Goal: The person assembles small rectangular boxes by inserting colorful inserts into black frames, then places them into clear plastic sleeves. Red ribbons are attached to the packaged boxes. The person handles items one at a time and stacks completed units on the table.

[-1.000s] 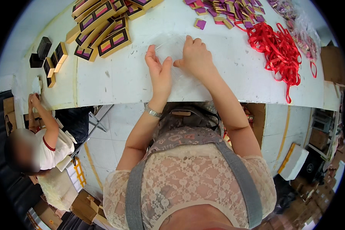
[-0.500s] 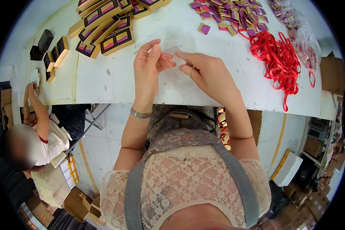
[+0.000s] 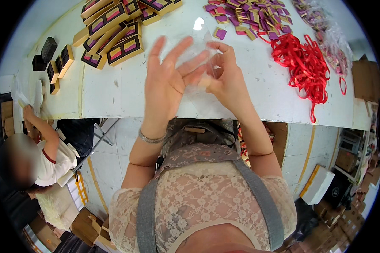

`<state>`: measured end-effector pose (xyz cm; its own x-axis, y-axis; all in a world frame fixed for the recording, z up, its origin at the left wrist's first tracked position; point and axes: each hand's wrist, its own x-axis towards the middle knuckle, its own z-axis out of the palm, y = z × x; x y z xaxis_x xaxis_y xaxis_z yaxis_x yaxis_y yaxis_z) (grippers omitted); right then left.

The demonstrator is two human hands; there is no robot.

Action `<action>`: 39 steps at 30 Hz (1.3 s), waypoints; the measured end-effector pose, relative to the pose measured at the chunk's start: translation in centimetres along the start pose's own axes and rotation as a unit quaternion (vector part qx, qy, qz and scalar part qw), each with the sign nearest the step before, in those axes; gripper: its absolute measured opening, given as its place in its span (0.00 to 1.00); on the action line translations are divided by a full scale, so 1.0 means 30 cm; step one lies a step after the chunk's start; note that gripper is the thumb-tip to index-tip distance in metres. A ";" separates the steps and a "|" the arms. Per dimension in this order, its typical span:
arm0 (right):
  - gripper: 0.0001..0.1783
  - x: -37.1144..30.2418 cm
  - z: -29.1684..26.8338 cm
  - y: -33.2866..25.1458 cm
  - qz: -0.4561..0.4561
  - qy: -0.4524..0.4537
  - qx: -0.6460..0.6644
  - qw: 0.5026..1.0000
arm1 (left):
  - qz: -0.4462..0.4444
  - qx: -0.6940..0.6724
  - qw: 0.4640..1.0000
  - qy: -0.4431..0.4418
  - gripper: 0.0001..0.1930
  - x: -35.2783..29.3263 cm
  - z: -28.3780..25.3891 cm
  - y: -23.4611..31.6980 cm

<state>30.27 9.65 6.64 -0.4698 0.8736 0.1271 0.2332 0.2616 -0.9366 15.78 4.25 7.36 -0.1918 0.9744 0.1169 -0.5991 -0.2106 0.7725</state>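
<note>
A clear plastic sheet (image 3: pixel 203 38), thin and shiny with a bright glare near its top, is held over the white table in front of me. My right hand (image 3: pixel 229 78) pinches it by thumb and fingers. Whether it is a flat film or a bag, I cannot tell. My left hand (image 3: pixel 165 82), with a silver band at the wrist, has its fingers spread. Its fingertips are smeared by motion and overlap the sheet close to my right fingers; any contact there is unclear.
Gold-edged boxes (image 3: pixel 107 21) are piled at the back left, beside two black blocks (image 3: pixel 49 48). Small purple-and-gold squares (image 3: pixel 257 17) lie at the back right. Red ribbons (image 3: pixel 302 67) are heaped at right, near a clear bag (image 3: pixel 325 25). Another person (image 3: pixel 50 143) works at far left.
The plastic sheet now shows larger, reaching above and below my hands. My left fingers have spread apart, and my right hand has turned more upright and shifted slightly left.
</note>
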 end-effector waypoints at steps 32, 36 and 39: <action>0.12 -0.072 0.029 0.077 0.010 -0.043 0.198 0.979 | -0.008 0.388 0.921 0.023 0.15 -0.125 -0.096 -0.094; 0.12 -0.011 0.058 0.081 -0.023 -0.091 0.149 0.984 | 0.100 0.613 0.782 0.053 0.22 -0.115 -0.107 -0.069; 0.17 0.197 0.086 -0.019 0.016 -0.197 -0.036 0.980 | 0.069 0.680 0.721 0.109 0.31 -0.112 -0.120 -0.005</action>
<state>25.16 13.62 7.08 -0.7496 0.6599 -0.0514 0.3067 0.2775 -0.9105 13.71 0.71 4.62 -0.3841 0.8846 0.2643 0.7264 0.1129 0.6779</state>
